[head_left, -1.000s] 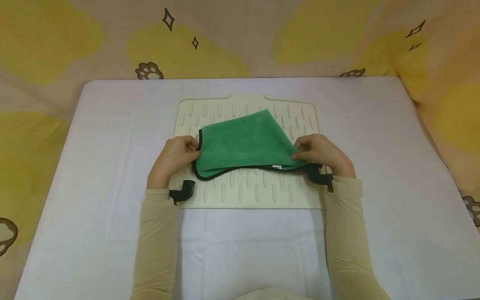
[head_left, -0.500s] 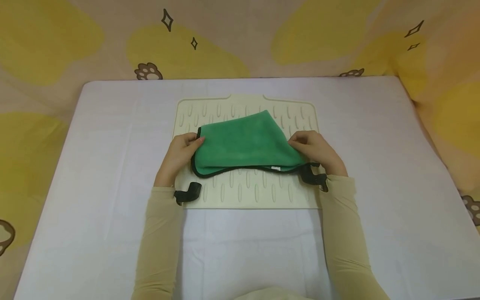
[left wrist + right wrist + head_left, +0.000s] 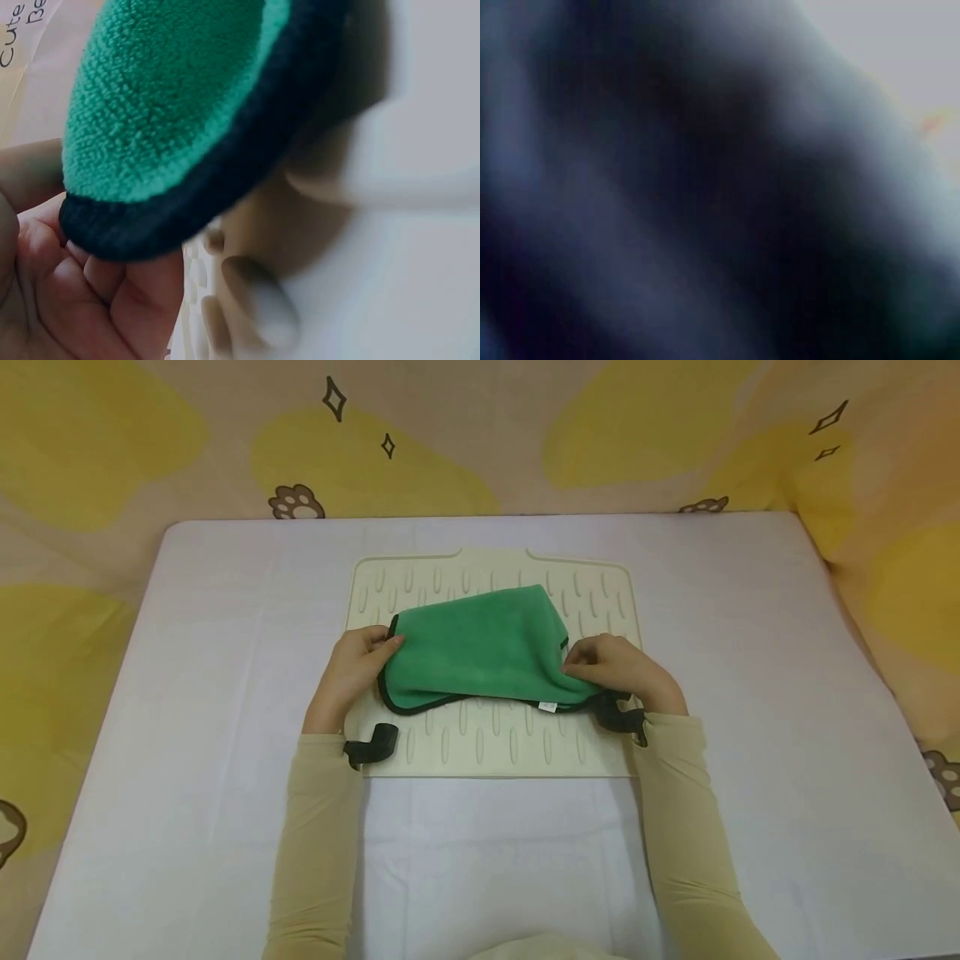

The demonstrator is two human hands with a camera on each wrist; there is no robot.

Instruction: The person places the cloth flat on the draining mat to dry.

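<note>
A folded green cloth (image 3: pixel 472 647) with black edging lies over a cream ribbed mat (image 3: pixel 480 752); a small white tag (image 3: pixel 547 706) pokes out at its near edge. At the cloth's left end, my left hand (image 3: pixel 356 664) pinches the edge between thumb and fingers. The left wrist view shows the fleecy cloth (image 3: pixel 157 105) and its black border close up, beside the left hand (image 3: pixel 82 292). My right hand (image 3: pixel 618 664) pinches the cloth near its right end, its fingertips partly hidden by the fabric. The right wrist view is a dark blur.
The mat rests on a table with a white cover (image 3: pixel 187 693). A yellow and beige patterned curtain (image 3: pixel 517 435) hangs behind the table and at its sides. Black wrist mounts (image 3: pixel 375 745) sit at both cuffs.
My right hand has shifted left and inward, and the cloth's right side has bunched up, with black edging showing there. My left thumb has moved over the cloth's left edge.
</note>
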